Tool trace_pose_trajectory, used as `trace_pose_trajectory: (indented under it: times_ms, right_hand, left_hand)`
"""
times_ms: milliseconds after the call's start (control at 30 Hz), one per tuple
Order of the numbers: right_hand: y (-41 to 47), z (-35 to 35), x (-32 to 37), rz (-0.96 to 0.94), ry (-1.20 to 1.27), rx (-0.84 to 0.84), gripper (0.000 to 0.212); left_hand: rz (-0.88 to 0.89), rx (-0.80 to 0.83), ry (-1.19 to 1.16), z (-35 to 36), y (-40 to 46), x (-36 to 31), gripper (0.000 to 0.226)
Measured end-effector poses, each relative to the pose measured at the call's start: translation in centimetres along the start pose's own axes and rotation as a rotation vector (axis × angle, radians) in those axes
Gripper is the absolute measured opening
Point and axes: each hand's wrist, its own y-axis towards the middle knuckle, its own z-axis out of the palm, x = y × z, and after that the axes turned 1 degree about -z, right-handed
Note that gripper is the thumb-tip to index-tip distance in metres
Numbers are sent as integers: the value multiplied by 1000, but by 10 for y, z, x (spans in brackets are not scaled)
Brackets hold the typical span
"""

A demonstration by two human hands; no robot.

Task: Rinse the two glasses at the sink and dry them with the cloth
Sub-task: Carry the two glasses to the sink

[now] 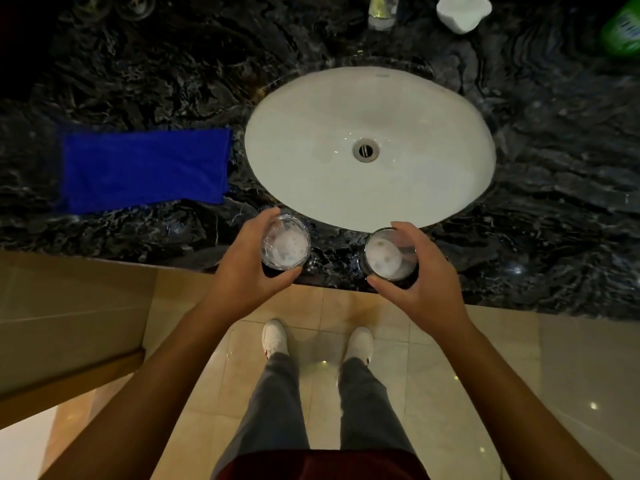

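Flat folded cloth (pixel 145 168): bright blue, plain
Stone countertop (pixel 554 202): black, wavy pale veining
Oval basin (pixel 311 133): white
Two clear glasses, left (pixel 285 244) and right (pixel 389 255): whitish inside
Far-right basket (pixel 621 32): green

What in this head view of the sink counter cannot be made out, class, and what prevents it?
- Tap: none visible in the head view, so the water source is unknown.
- Green object: cut off by the top right edge.
- Clear bottle: top cropped by the upper edge.
- Glasses held by the left hand and right hand: contents blurred; fingers cover the sides.
- Dark shapes top left: too dim.
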Motion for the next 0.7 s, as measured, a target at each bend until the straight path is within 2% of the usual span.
trace_pose_trajectory:
  times_ms: [167,267,333,433,533,700]
  right_hand:
    - [-1,-4,3,24,16,65,93]
    - [-6,-23,4,-28,-22,140,105]
    - [-9,-39,-5,-37,-64,112,94]
    - [-6,-61,-44,12,-224,-26,75]
    - [-4,-67,-84,77,-465,-55,69]
    - [-10,-56,-107,23,-694,-55,64]
  left_hand:
    - [-8,-10,44,-3,-3,-7,100]
    - [117,-117,190,-3,-8,-19,99]
    - [215,-169,236,-1,-13,-30,94]
    - [248,-96,125,22,-22,-63,92]
    - [240,-11,-51,62,-24,-88,101]
    - [25,-29,-262,107,-11,-99,112]
